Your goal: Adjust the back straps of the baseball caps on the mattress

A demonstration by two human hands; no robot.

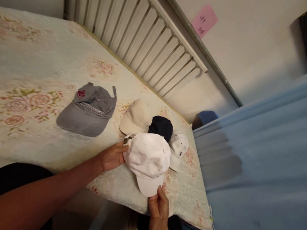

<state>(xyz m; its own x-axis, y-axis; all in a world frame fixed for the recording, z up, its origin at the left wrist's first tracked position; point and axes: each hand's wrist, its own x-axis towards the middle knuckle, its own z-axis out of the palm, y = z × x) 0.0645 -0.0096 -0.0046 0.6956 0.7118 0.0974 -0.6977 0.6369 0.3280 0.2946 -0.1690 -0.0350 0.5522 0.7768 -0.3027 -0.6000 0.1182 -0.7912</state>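
A white cap (149, 158) is held just above the floral mattress (33, 67). My left hand (112, 157) grips its back edge by the strap. My right hand (159, 204) pinches the tip of its brim. Behind it lie a beige cap (136, 117), a navy cap (161, 127) and another white cap (179, 146), packed close together. A grey cap (90, 109) with a red emblem lies flat by itself further left.
A slatted metal bed rail (150, 31) runs along the wall behind the mattress. A pink note (204, 20) is stuck on the wall. A blue cloth (268, 165) hangs at the right. The mattress edge is close to me.
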